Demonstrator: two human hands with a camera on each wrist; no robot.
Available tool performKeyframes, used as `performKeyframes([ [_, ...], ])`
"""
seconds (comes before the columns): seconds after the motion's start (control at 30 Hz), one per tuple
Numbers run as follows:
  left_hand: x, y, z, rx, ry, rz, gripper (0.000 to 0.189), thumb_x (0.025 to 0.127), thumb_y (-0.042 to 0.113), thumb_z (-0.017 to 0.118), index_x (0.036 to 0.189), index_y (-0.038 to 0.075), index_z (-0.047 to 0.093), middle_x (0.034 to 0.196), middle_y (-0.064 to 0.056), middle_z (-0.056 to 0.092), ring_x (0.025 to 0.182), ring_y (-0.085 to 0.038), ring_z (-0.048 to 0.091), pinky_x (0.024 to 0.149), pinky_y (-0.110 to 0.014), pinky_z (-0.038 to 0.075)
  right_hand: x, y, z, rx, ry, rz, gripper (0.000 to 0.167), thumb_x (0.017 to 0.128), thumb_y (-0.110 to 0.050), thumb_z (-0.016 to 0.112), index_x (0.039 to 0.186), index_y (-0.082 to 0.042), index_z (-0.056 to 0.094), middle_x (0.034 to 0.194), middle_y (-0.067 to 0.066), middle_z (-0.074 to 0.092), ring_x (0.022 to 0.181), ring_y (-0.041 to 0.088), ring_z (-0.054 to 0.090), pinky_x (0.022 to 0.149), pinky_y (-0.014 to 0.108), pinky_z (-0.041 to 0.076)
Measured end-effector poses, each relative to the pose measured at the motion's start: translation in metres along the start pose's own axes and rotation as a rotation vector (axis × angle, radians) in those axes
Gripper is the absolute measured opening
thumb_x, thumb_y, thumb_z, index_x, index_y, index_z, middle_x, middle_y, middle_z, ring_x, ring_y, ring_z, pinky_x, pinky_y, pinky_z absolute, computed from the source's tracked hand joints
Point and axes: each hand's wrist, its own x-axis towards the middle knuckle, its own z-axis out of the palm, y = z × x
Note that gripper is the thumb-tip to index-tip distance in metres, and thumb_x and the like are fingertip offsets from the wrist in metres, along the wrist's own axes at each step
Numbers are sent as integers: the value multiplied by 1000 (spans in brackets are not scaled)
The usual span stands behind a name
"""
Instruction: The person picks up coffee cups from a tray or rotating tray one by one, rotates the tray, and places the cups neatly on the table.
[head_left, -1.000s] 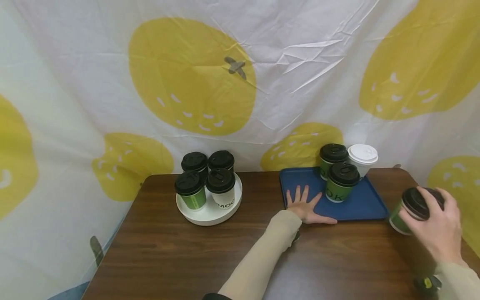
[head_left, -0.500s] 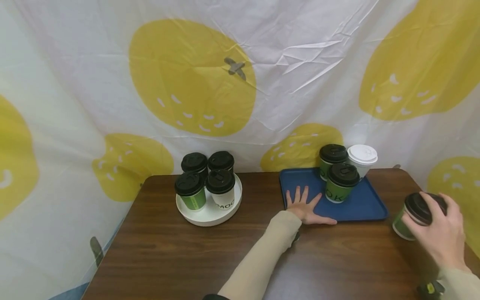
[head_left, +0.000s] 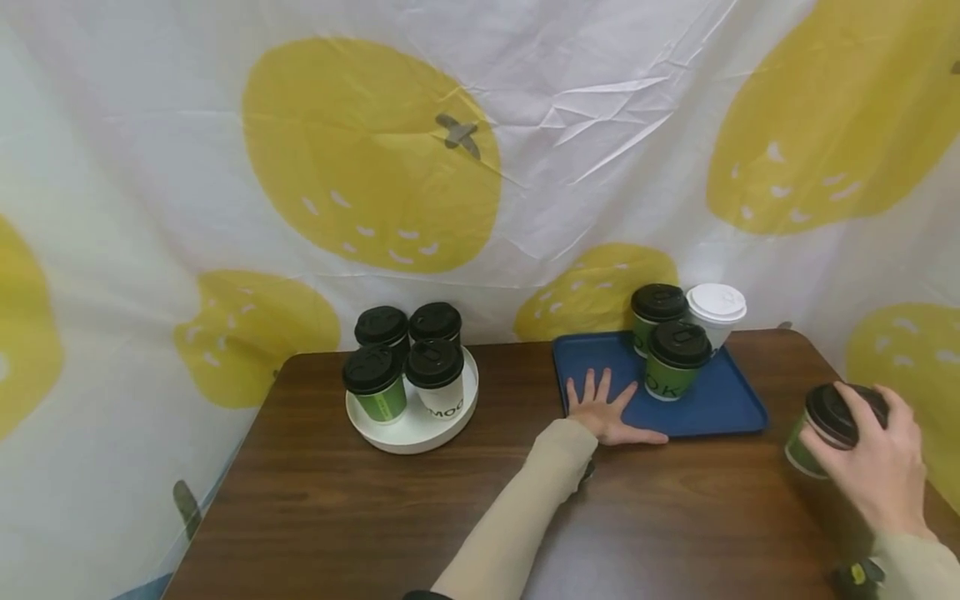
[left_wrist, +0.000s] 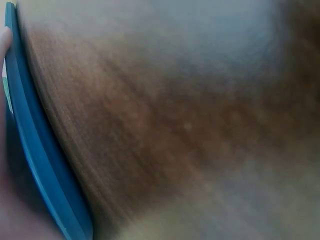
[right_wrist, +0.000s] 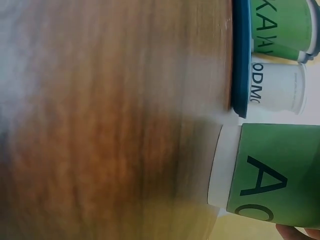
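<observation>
My right hand (head_left: 873,458) grips a green paper cup (head_left: 802,450) by its black lid from above, off the tray's right side. In the right wrist view the cup (right_wrist: 280,175) shows a white band at its base. My left hand (head_left: 609,417) lies with fingers spread on the near left part of a blue tray (head_left: 723,417), its thumb along the front edge. On that tray stand two green cups with black lids, the front one (head_left: 672,375) nearest my left hand, and a white-lidded white cup (head_left: 712,312) behind.
A round white tray (head_left: 412,446) on the left of the brown table (head_left: 337,517) carries several black-lidded cups, among them a green one (head_left: 382,400) and a white one (head_left: 442,396). A white curtain (head_left: 555,50) with yellow fruit prints hangs behind the table.
My right hand has shifted slightly right and nearer with the cup. The left hand stays in place on the tray. The head view has turned slightly to the right.
</observation>
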Motion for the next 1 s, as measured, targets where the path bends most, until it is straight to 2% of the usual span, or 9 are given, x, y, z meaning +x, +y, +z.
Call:
performKeyframes([
  [0.23, 4, 2, 1, 11, -16, 7, 103, 76, 97, 47, 157, 59, -3, 175, 7, -17, 163, -24, -19, 131, -57, -9, -3, 0, -3, -14, 22, -21, 67, 74, -25, 75, 138, -8, 62, 147, 37, 44, 111, 68, 47, 77, 81, 39],
  [0.6, -4, 2, -5, 6, 4, -7, 101, 77, 95, 47, 159, 58, 0, 176, 7, -14, 164, -25, -16, 131, -58, -8, -4, 0, -1, -9, 30, -37, 66, 74, -26, 75, 136, -8, 63, 146, 37, 45, 110, 66, 48, 78, 79, 38],
  [0.87, -13, -1, -12, -29, 58, 64, 99, 79, 93, 48, 161, 54, 8, 177, 4, -7, 165, -27, -10, 131, -58, -6, -4, 1, -4, 4, 38, -43, 67, 72, -24, 75, 136, -8, 63, 146, 38, 44, 111, 66, 47, 79, 77, 38],
  [1.0, -14, -6, -11, -15, 54, 78, 98, 80, 93, 46, 161, 55, 6, 177, 4, -8, 165, -26, -12, 131, -57, -7, -7, 2, -4, 7, 34, -49, 68, 71, -23, 77, 136, -8, 64, 145, 38, 45, 111, 65, 48, 80, 78, 38],
])
